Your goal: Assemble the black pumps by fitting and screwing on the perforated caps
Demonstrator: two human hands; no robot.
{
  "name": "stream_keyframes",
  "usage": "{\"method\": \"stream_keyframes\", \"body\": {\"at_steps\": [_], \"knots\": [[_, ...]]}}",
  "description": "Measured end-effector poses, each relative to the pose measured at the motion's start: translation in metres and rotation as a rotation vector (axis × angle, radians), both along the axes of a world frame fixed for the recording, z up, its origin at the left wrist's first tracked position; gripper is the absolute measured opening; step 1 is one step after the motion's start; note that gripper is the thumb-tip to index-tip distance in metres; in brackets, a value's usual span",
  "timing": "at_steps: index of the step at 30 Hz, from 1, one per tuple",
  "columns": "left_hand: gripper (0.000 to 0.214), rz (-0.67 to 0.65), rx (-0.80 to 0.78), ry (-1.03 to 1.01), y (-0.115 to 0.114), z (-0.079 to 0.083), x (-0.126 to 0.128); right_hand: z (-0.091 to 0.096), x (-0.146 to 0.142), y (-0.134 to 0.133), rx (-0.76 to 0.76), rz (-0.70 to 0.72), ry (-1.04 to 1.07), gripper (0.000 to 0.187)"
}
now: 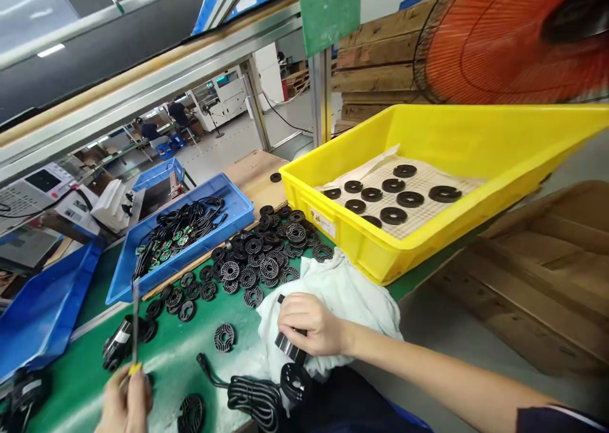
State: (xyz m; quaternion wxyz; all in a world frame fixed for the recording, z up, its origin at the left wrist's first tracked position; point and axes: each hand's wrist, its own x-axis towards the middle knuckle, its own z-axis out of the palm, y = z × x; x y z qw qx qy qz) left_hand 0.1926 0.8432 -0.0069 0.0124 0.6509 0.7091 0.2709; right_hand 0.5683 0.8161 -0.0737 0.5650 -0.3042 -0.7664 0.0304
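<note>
Two plastic trays share our long green-topped workbench (80,382) with a spread of parts, and beyond its far edge we see a large orange fan guard (504,40) and, well off across the floor, two people in dark tops (177,113) at another bench. Near the right edge of the worktop sits a bright yellow plastic tray (361,249), with flat black rings (396,199) set out on a pale gridded sheet inside it. Left of that, a blue plastic tray (233,198) holds a tangle of black cables (178,233) with small green discs among them. Toward the near edge, a crumpled white cloth (342,300) lies beside a scattered heap of black slotted discs (259,262), and a coiled black cable (254,398) lies just beside the cloth. Our right hand (309,325) is closed, gripping a ribbed black-and-silver cylinder (289,347) just over the cloth. Our left hand (124,401), at the near edge of the worktop, pinches a thin metal rod with a yellow collar (135,325) upright, near a small black motor (117,350).
</note>
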Motion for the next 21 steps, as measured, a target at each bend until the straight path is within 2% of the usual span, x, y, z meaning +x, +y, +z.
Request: {"method": "stream_keyframes", "body": {"at_steps": [2, 4, 6, 9, 13, 15, 17, 19, 21], "knots": [[0.033, -0.083, -0.067, 0.072, 0.049, 0.026, 0.030, 0.001, 0.000, -0.002, -0.010, -0.003, -0.010, 0.025], [0.033, -0.193, -0.031, 0.309, 0.095, 0.048, 0.066, 0.003, 0.000, -0.003, -0.015, 0.000, -0.006, 0.024], [0.030, -0.248, -0.008, 0.373, 0.135, 0.064, 0.104, 0.004, 0.000, -0.003, -0.005, 0.004, 0.003, 0.023], [0.029, -0.305, 0.021, 0.411, 0.182, 0.076, 0.157, 0.005, -0.001, -0.002, 0.008, 0.009, 0.003, 0.023], [0.022, -0.399, 0.017, 0.440, 0.220, 0.079, 0.217, 0.005, -0.001, -0.002, 0.023, 0.023, -0.012, 0.021], [0.019, -0.432, 0.014, 0.437, 0.227, 0.079, 0.237, 0.004, -0.001, -0.002, 0.031, 0.033, -0.011, 0.019], [0.022, -0.455, 0.040, 0.424, 0.221, 0.078, 0.245, 0.002, 0.000, -0.003, 0.024, 0.038, -0.010, 0.017], [0.025, -0.510, 0.103, 0.363, 0.193, 0.077, 0.237, 0.001, 0.000, -0.003, 0.014, 0.034, -0.012, 0.016], [0.024, -0.705, 0.235, 0.114, 0.139, 0.071, 0.217, 0.001, 0.001, -0.004, 0.003, 0.034, -0.015, 0.017]]}}
